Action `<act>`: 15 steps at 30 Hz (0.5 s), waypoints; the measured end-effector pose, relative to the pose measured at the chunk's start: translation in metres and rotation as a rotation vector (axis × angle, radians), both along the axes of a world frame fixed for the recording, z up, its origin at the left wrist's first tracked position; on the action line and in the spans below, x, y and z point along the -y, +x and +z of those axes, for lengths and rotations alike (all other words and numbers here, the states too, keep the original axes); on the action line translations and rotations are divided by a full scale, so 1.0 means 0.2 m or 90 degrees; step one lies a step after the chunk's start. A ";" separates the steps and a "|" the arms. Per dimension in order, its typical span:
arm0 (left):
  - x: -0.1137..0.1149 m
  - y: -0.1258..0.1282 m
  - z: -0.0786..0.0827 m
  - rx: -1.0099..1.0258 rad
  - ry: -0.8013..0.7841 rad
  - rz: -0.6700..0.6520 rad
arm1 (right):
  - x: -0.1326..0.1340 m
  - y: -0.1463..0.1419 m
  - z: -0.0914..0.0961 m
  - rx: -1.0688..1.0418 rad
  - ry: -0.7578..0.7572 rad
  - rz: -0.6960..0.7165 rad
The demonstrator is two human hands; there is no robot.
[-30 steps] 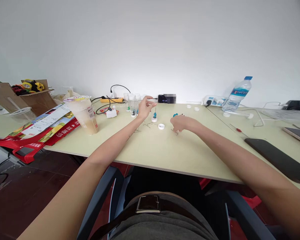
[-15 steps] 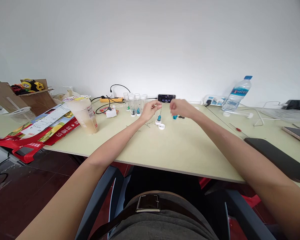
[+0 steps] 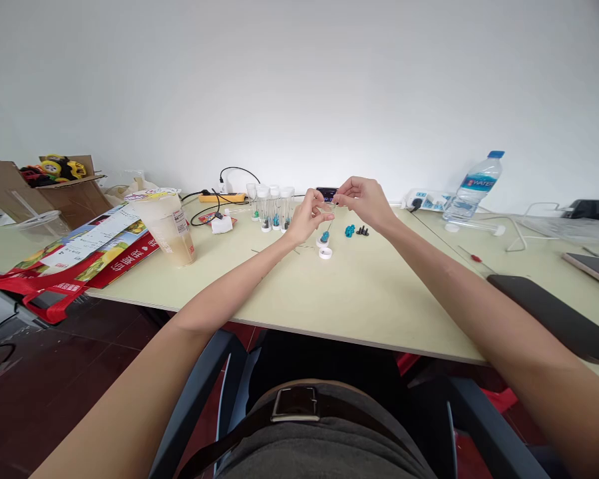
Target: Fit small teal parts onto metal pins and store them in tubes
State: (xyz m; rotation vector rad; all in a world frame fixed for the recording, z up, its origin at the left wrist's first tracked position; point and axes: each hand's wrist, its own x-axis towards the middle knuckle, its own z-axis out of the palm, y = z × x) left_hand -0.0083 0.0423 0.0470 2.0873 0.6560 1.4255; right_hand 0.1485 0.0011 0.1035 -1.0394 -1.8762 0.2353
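My left hand [image 3: 307,216] pinches the top of a clear tube [image 3: 326,229] that stands on the cream table [image 3: 359,293] with a teal piece at its bottom. My right hand [image 3: 362,197] meets it at the tube's mouth, fingers pinched on something too small to make out. A white cap [image 3: 325,253] lies just in front of the tube. Small teal pieces [image 3: 349,231] and black pieces [image 3: 363,231] lie to the right of it. A row of several clear tubes [image 3: 272,206] with white caps stands to the left.
A drink cup [image 3: 167,226] and a red bag with papers [image 3: 80,256] lie at the left, a cardboard box of toys [image 3: 54,183] behind. A water bottle [image 3: 474,186], a power strip [image 3: 426,199], cables and a dark tablet [image 3: 559,319] are at the right.
My right hand rose from the table and came to the tube's mouth. My left hand shifted the tube a little to the right, and both hands now meet above it.
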 end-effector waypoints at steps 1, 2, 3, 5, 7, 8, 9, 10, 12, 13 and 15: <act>0.00 0.00 0.00 0.003 -0.005 -0.002 | 0.00 0.00 0.00 0.006 0.008 -0.004; 0.00 0.00 0.00 0.005 -0.009 -0.002 | 0.00 0.00 0.00 0.011 0.019 -0.011; 0.00 0.00 0.00 0.008 -0.011 0.000 | 0.00 0.00 0.00 0.016 0.030 -0.021; -0.01 0.00 0.00 0.016 -0.017 0.014 | 0.01 -0.01 0.01 0.026 0.049 -0.041; -0.02 -0.01 0.00 0.025 -0.019 0.030 | 0.02 -0.01 0.01 0.037 0.061 -0.057; -0.03 -0.01 0.00 0.030 -0.017 0.037 | 0.02 -0.01 0.01 0.046 0.064 -0.063; -0.04 -0.02 0.00 0.034 -0.014 0.045 | 0.02 -0.01 0.01 0.056 0.065 -0.069; -0.04 -0.03 0.00 0.037 -0.010 0.054 | 0.01 -0.01 0.00 0.068 0.062 -0.077; -0.05 -0.04 0.01 0.040 -0.004 0.078 | -0.01 -0.02 -0.04 0.088 0.051 -0.093; -0.06 -0.05 0.01 0.041 -0.001 0.094 | -0.02 -0.02 -0.06 0.098 0.043 -0.099; -0.06 -0.08 0.02 0.042 0.007 0.124 | -0.04 -0.03 -0.12 0.128 0.013 -0.095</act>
